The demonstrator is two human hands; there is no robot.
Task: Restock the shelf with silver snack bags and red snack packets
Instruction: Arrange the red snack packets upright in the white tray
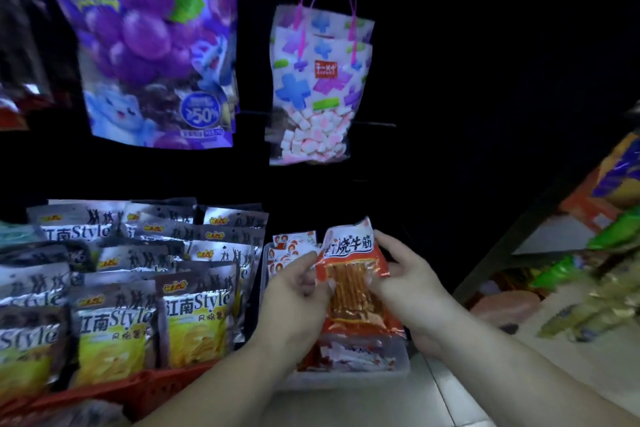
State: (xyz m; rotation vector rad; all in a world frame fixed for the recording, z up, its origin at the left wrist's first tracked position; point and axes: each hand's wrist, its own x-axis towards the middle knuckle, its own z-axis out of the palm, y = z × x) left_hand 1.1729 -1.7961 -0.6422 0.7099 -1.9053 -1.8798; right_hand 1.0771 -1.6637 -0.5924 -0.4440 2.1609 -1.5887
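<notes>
I hold a red snack packet point(349, 260) upright over a white tray point(346, 378). My left hand point(298, 291) pinches its left edge and my right hand point(412, 284) grips its right side. The packet has a clear window that shows orange sticks. More red packets point(360, 329) lie in the tray under it, and small white-and-red packets point(289, 248) stand at the tray's back. To the left, several silver snack bags point(194, 315) stand in rows inside a red basket point(145, 386).
A purple grape jelly bag point(145, 45) and a clear bag of marshmallows point(318, 90) hang above the shelf. Blurred green and yellow goods point(595, 274) fill a rack at the right. Pale floor tiles point(450, 402) show below the tray.
</notes>
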